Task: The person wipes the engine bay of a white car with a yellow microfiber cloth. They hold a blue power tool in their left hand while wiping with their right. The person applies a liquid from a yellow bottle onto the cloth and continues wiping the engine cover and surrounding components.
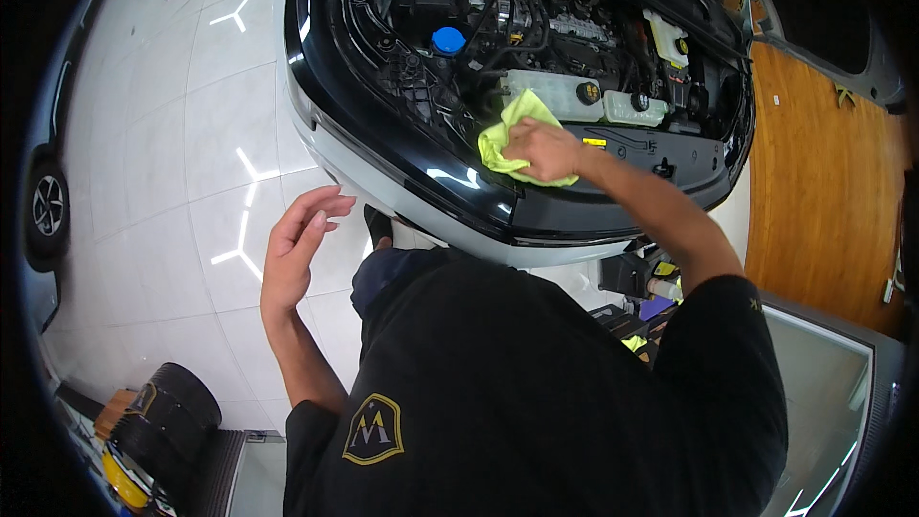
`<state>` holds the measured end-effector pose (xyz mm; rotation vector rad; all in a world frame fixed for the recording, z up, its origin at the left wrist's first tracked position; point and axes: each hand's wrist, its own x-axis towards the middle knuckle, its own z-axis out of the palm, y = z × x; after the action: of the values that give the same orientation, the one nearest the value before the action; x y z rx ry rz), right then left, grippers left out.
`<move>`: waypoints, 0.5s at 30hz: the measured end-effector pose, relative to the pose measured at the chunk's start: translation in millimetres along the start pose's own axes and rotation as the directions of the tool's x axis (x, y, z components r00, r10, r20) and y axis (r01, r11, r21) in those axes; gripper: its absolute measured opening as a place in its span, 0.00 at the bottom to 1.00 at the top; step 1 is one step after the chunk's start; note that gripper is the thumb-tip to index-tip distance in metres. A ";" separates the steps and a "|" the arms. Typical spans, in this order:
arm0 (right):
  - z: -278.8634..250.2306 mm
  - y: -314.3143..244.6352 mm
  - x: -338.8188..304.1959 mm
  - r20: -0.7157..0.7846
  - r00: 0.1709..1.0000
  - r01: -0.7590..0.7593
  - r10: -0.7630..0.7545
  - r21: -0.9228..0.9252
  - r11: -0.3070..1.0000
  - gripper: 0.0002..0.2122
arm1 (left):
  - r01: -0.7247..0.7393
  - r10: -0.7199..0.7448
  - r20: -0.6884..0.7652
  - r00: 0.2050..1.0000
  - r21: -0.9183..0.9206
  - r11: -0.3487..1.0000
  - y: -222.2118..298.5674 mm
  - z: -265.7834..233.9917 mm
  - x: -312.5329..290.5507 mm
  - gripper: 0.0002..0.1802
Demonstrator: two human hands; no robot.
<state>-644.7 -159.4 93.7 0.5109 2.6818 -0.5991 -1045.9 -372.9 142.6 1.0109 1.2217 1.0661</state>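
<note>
My right hand (548,150) is closed round a yellow-green microfiber cloth (500,142), pressed to the front of a car's open engine bay. The cloth lies by the black front panel (627,150), next to a translucent coolant tank (552,94) with a black cap. My left hand (302,235) hangs in the air left of the car's bumper (383,187), its fingers loosely curved and apart, holding nothing. What lies beneath the cloth is hidden.
A blue cap (448,40) stands up in the engine bay, with a smaller tank (636,107) to the right. A black drum-shaped container (168,421) is at lower left. Another car's wheel (47,205) shows at the far left. Bottles and boxes (659,292) sit beneath my right arm.
</note>
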 end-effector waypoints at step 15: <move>-88.5 13.9 -101.2 -0.551 0.397 -0.091 0.734 0.772 0.629 0.16 | -0.265 0.246 0.152 0.957 0.123 0.956 33.1 56.7 41.1 0.20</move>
<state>-572.5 -133.9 205.1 2.2144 2.7578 -1.3920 -990.2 -327.1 170.9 1.3592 1.0871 1.1001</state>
